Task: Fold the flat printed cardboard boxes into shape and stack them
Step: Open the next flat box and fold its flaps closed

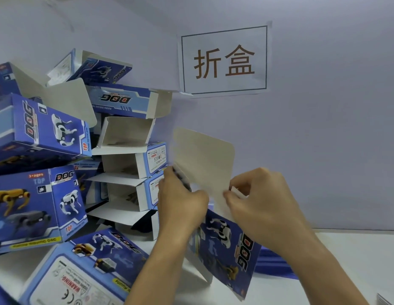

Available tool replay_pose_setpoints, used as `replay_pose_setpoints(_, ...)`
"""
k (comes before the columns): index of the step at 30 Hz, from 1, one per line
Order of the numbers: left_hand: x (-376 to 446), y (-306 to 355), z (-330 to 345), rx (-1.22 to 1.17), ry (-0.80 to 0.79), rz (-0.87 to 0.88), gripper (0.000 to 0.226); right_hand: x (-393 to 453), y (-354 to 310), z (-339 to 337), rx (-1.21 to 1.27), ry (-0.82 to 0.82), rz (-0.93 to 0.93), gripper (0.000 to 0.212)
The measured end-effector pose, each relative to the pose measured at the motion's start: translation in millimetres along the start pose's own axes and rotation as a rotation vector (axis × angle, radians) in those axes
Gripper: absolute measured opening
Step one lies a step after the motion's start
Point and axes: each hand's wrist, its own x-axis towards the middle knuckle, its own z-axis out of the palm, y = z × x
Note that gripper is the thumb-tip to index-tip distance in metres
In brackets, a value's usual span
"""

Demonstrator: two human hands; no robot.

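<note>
I hold a blue printed cardboard box (227,245) upright above the white table, its plain top flap (205,161) standing open. My left hand (180,205) grips the box's left upper edge. My right hand (257,201) pinches a small side tab at the right upper edge. To the left, a stack of folded boxes (134,172) with open flaps leans against the wall. More folded boxes (42,128) with robot-dog prints are piled at the far left. One folded box (86,267) lies on its side in front.
A paper sign (224,60) with two characters hangs on the pale wall. Flat blue sheets (271,263) lie on the white table (346,260) behind the held box. A grey object (384,301) shows at the bottom right corner.
</note>
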Motion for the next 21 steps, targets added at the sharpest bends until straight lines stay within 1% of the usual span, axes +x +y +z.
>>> replay_pose_setpoints(1,1.8,-0.1,-2.3,0.025,-0.033,0.018,0.040,0.5,0.8,-0.3,-0.016,0.035,0.030,0.026)
replay_pose_setpoints(2,3.3,0.4,-4.9,0.043,-0.063,0.040,0.039,1.2,2.1,-1.6,-0.031,0.071,0.065,0.029)
replay_pose_setpoints(6,7.5,3.3,-15.5,0.019,-0.286,0.111,0.044,5.7,18.4,-10.7,-0.045,0.198,0.241,0.034)
replay_pose_setpoints(8,7.3,3.2,-17.1,-0.033,-0.369,0.169,0.042,8.6,29.3,-15.3,-0.026,0.237,0.320,0.031)
replay_pose_setpoints(10,4.3,1.3,-13.4,-0.094,-0.384,0.230,0.042,11.8,37.3,-18.1,0.012,0.237,0.379,0.024)
replay_pose_setpoints(11,2.3,-0.2,-9.7,-0.130,-0.360,0.248,0.043,12.5,38.5,-19.0,0.054,0.228,0.406,0.021)
replay_pose_setpoints(13,0.1,-4.9,-1.1,-0.184,-0.242,0.265,0.044,12.4,36.2,-19.6,0.156,0.176,0.444,0.016)
replay_pose_setpoints(14,-0.2,-7.2,3.0,-0.189,-0.163,0.261,0.045,11.6,32.8,-18.8,0.198,0.120,0.448,0.015)
replay_pose_setpoints(16,0.5,-10.5,8.3,-0.197,-0.020,0.223,0.047,10.2,25.6,-15.2,0.272,-0.041,0.431,0.010)
replay_pose_setpoints(19,3.9,-17.5,8.0,-0.258,0.131,0.187,0.050,7.8,16.5,-10.0,0.358,-0.308,0.337,0.026)
replay_pose_setpoints(21,6.6,-21.4,5.3,-0.289,0.185,0.155,0.051,5.8,14.0,-9.7,0.445,-0.446,0.212,0.040)
